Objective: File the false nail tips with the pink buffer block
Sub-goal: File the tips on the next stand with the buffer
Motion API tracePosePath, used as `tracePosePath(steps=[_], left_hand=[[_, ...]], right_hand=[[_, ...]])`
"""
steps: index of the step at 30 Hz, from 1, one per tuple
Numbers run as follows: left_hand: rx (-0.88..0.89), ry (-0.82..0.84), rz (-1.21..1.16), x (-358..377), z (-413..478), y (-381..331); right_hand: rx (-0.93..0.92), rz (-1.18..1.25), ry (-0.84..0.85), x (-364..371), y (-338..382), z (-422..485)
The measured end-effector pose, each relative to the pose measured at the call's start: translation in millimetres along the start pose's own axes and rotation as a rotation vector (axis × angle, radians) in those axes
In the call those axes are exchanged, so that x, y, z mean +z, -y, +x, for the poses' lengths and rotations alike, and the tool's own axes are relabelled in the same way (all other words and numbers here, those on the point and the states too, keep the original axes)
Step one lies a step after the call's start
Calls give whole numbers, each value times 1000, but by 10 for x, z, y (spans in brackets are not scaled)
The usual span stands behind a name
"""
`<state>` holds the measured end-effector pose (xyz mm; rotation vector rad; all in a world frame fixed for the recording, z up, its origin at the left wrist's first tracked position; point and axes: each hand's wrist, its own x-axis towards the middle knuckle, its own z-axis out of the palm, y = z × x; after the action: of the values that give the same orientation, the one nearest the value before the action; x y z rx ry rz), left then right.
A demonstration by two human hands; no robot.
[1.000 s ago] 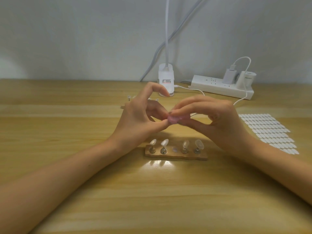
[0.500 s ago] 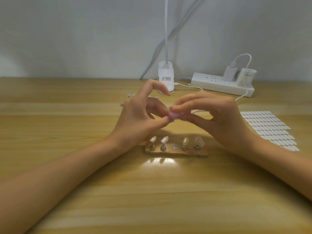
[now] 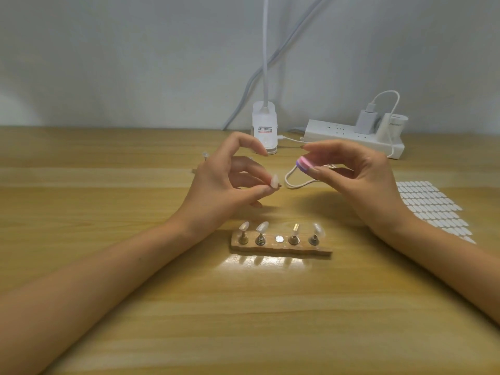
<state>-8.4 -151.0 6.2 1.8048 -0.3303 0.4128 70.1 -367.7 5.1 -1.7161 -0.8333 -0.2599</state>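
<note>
Buffer [image 3: 305, 163]: small rounded block, pink layer on top, purple layer under it, seen edge-on and tilted w/ its left end lower. It sits in the air above the table [image 3: 243, 307], to the right of centre and not resting on anything.

R hand [image 3: 359, 182] grips the buffer, thumb under it and fingers over the top. The index is arched above the block and the other fingers are bent in behind it. Hand is about half closed.

L hand [image 3: 216, 188] pinches a loose nail tip [image 3: 275, 181] at its base btw thumb and a finger. That tip is pale, translucent and almond-shaped, w/ the point up. L index is lifted and hooked, touching nothing. The remaining fingers curl toward the palm.

Tip and buffer are near each other but apart, w/ a clear gap btw them. The buffer is higher and to the tip's right.

Wood stand [image 3: 281, 249] lies on the table closer to the camera, btw the forearms. It holds four more tips [image 3: 262, 226] on small metal pegs, plus one bare metal disc [image 3: 279, 238] in the middle spot.

Behind the hands is a white cable loop [image 3: 290, 182], then a power strip [image 3: 349, 136] and lamp clamp [image 3: 265, 128] by the wall. A sheet of white oval stickers [image 3: 433, 207] is at far right.
</note>
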Motion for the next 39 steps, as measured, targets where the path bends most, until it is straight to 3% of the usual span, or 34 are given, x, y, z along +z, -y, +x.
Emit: tracePosePath(steps=[16,20,25,29,33,37,39], left_hand=[[82,-38,117,10,-11,-13],[72,-64,163,16,-9,-9],[127,-58,226,22,-9,-11],[110,-66,222,32,-13,-25],[132,-63,232,30,-13,-15],[95,-75,221,35,-23,-17],[102,-65,220,34,-14,-14]], right_hand=[[-297,-138,160,242,203,-21],[-195,-161,97,160,172,19],[-353,-187,173,234,207,-11],[-251,-181,56,131,182,37],[-367,-181,187,214,212,-17],[-227,-193,77,142,176,29],[-283,-178,95,156,212,12]])
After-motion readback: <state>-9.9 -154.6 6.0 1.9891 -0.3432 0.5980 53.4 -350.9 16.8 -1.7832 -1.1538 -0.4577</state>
